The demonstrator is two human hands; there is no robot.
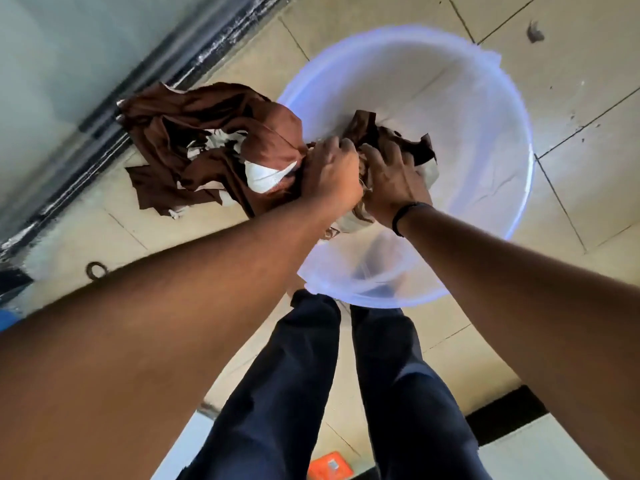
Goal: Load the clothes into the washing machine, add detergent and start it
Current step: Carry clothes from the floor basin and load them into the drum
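The curled fingers of the left hand (330, 174) are bunched tight around a gathered neck of brown satin cloth with white patches (214, 143), and the fingers of the right hand (391, 181) are curled down into a crumpled wad of the same brown and pale fabric (391, 140) just beside it; the two hands touch or nearly touch, knuckles side by side. A thin black band (405, 216) circles the right wrist. From the left grip the brown cloth trails out to the left in loose folds, hanging over the floor outside the tub, while the part under the right hand lies above the inside of a round, translucent white plastic tub (485, 140). The tub stands on pale beige floor tiles (571, 81) with dark grout lines, its near rim close to the person's legs in dark navy trousers (408, 393). Along the left runs a dark metal track (114, 109) below a grey-green surface. A small orange packet (329, 467) lies on the floor between the legs at the bottom edge.
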